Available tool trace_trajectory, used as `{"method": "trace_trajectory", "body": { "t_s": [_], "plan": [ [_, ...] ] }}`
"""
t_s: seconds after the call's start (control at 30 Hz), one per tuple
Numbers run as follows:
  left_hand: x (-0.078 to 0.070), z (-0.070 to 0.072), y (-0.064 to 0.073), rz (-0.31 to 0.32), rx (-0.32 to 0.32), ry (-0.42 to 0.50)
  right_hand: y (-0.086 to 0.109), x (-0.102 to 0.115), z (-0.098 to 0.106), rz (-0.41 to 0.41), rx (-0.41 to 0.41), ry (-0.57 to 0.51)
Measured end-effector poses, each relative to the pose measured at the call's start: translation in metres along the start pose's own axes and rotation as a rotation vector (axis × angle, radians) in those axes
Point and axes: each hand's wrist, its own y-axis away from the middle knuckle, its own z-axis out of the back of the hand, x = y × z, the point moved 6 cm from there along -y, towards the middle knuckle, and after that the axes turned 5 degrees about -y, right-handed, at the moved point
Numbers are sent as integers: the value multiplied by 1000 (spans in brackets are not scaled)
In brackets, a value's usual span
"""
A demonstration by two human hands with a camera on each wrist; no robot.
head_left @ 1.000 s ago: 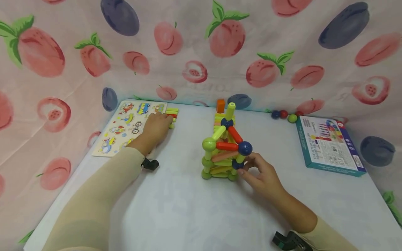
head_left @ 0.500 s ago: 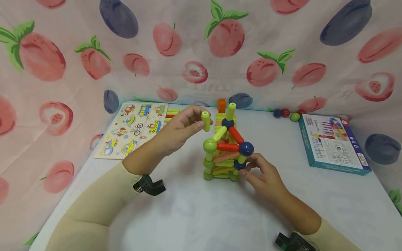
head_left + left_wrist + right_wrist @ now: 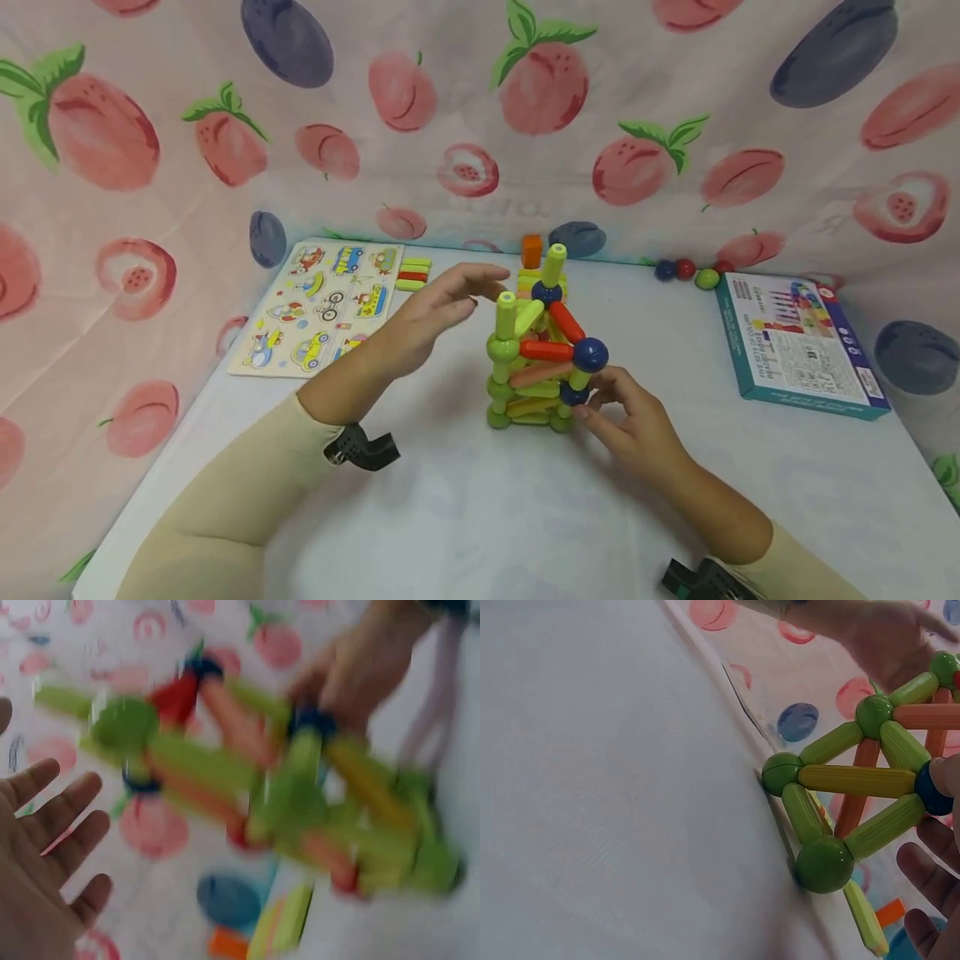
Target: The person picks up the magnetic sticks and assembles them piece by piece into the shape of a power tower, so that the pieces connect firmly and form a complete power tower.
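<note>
A tower of magnetic rods and balls, with a red rod (image 3: 546,351) across its front, stands mid-table. On its upper left green ball (image 3: 502,348) a light green rod (image 3: 506,317) stands upright. My left hand (image 3: 420,325) is just left of that rod, fingers extended and holding nothing; the left wrist view shows its fingers (image 3: 79,799) spread apart from the blurred tower. My right hand (image 3: 633,425) pinches a blue ball (image 3: 574,393) low on the tower's right side, below a larger blue ball (image 3: 591,355). The right wrist view shows the thumb against this blue ball (image 3: 932,787).
A picture puzzle board (image 3: 330,308) lies at the left, with several green and red rods (image 3: 414,273) beside it. Behind the tower is an orange block (image 3: 532,251). A teal-edged box (image 3: 806,346) lies at the right, near loose balls including a green ball (image 3: 707,278).
My left hand came from the rods by the board with a light green rod, stood it on the tower's upper left ball and let go. The right hand has stayed at the blue ball.
</note>
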Motion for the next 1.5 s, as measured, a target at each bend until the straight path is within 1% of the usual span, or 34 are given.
{"method": "trace_trajectory", "body": {
  "t_s": [0.03, 0.07, 0.13, 0.17, 0.2, 0.23, 0.3, 0.37, 0.43, 0.5, 0.57, 0.7, 0.77, 0.83, 0.87, 0.9, 0.93, 0.97, 1.0, 1.03, 1.07, 1.1, 1.13, 1.17, 1.2, 1.23, 1.27, 1.3, 1.33, 1.37, 1.4, 1.43, 1.47, 1.5],
  "plan": [
    [11, 8, -2, 26, -35, -88, 0, 0, 0, 0, -2, 3],
    [24, 17, -3, 59, -69, -201, 1, 0, 0, -2, -4, 5],
    [55, 35, -5, 153, -121, -514, 1, 0, 1, -2, -7, 12],
    [71, 44, -5, 212, -131, -670, 1, 0, 1, -2, -8, 13],
    [87, 51, -5, 262, -126, -810, 1, 1, 1, 1, -9, 19],
    [101, 57, -3, 307, -111, -922, 1, 1, 1, 3, -9, 21],
    [123, 66, 0, 385, -79, -1060, 0, 1, 1, 11, -9, 21],
    [140, 71, 4, 447, -51, -1131, 0, 1, 1, 14, -11, 22],
    [154, 74, 8, 483, -26, -1171, 0, 1, 1, 16, -11, 18],
    [164, 74, 11, 501, 3, -1206, 0, 1, 0, 19, -11, 13],
    [172, 73, 13, 504, 14, -1229, 0, 0, -1, 19, -13, 9],
    [177, 71, 13, 506, 17, -1253, 1, 1, -2, 25, -17, -3],
    [179, 70, 11, 515, 44, -1268, 1, 1, -2, 27, -18, -7],
    [179, 67, 10, 529, 87, -1274, 1, 1, -2, 27, -18, -13],
    [178, 66, 10, 531, 101, -1264, 1, 1, -2, 25, -19, -15],
    [175, 65, 8, 534, 98, -1232, 1, 1, -2, 24, -19, -14],
    [171, 64, 7, 540, 80, -1170, 1, 1, -2, 25, -20, -13],
    [164, 63, 4, 542, 42, -1086, 1, 1, -1, 25, -22, -13],
    [153, 62, 1, 538, -10, -976, 1, 1, -1, 26, -23, -15],
    [138, 61, -3, 528, -73, -845, 1, 1, -1, 26, -23, -16],
    [120, 60, -7, 508, -143, -703, 1, 1, -1, 26, -24, -15],
    [98, 58, -11, 469, -215, -558, 1, 1, -1, 27, -24, -18],
    [73, 54, -16, 414, -273, -428, 1, 1, -1, 26, -24, -19],
    [47, 50, -19, 344, -317, -329, 1, 1, -1, 22, -24, -21],
    [19, 44, -22, 269, -343, -261, 2, 0, -1, 19, -24, -23],
    [-9, 37, -24, 187, -348, -225, 2, 0, -1, 13, -24, -22],
    [-34, 28, -26, 99, -336, -224, 2, 0, -1, 7, -24, -21],
    [-57, 17, -27, 15, -313, -260, 2, -1, -1, 1, -25, -18],
    [-77, 5, -27, -62, -284, -321, 2, -1, 0, -3, -26, -16],
    [-93, -8, -28, -127, -257, -405, 2, -1, 0, -3, -27, -10],
    [-105, -22, -28, -174, -229, -491, 2, -1, 0, -3, -27, -5],
    [-113, -35, -29, -209, -202, -576, 3, 0, 0, -1, -28, 0],
    [-119, -46, -31, -224, -183, -663, 3, 0, 0, 3, -29, 2],
    [-121, -55, -33, -224, -170, -741, 2, 0, 0, 10, -31, 5]
  ]
}}
